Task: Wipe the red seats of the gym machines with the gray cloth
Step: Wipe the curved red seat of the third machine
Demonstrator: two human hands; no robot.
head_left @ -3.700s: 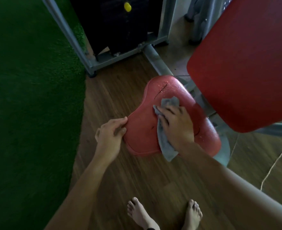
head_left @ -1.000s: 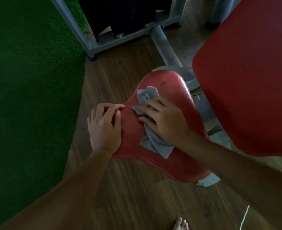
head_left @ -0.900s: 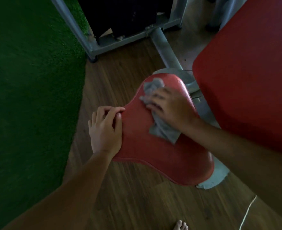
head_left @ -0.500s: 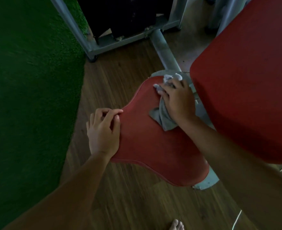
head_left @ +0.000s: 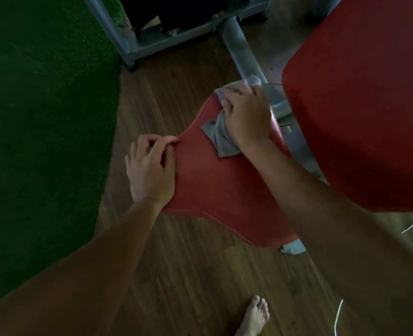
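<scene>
At the far, narrow end of the red padded seat (head_left: 225,190), the right hand (head_left: 246,115) is pressing the crumpled gray cloth (head_left: 218,138) down, its fingers curling over the fabric and over the far rim, so the grip is closing on the cloth rather than lying flat. One loose corner of the cloth is trailing out near the wrist, and another is poking past the fingertips on the far side. The left hand (head_left: 149,170) is bracing the seat at its left edge, fingers curling in narrowly against the rim where the outline pinches inward. The cloth is looking thin, soft and light, likely bunching and sliding under the palm, so it is probably best taken in a gathered wad with the palm spreading pressure. The seat is appearing firm and cushioned with a smooth, possibly slick cover, and it is seeming to need steadying by the rim while being rubbed. To the right, the large red upholstered back pad (head_left: 360,105) is overhanging the seat, and the grey metal frame tube (head_left: 242,44) is running away across the brown wood-plank floor (head_left: 188,275), beside the green artificial turf (head_left: 43,117) on the left
</scene>
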